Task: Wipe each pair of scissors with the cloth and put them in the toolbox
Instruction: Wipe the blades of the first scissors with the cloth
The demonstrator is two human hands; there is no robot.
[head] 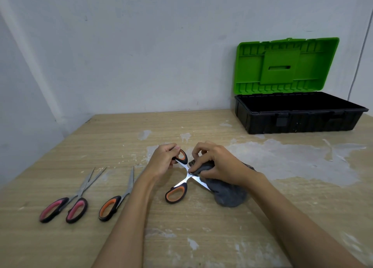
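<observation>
An orange-and-black pair of scissors (178, 189) is spread open in an X over the middle of the table. My left hand (161, 159) grips its upper handle. My right hand (216, 164) holds a dark grey cloth (228, 193) and presses it against a blade near the pivot. Most of that blade is hidden by the cloth. The toolbox (298, 116), black with its green lid raised, stands at the back right against the wall. Its inside looks dark and I cannot tell what it holds.
A pink-handled pair of scissors (66, 205) and another orange-handled pair (113, 205) lie on the left of the wooden table (201, 237), blades pointing away. My left forearm partly covers the orange pair. White walls close off the back and left.
</observation>
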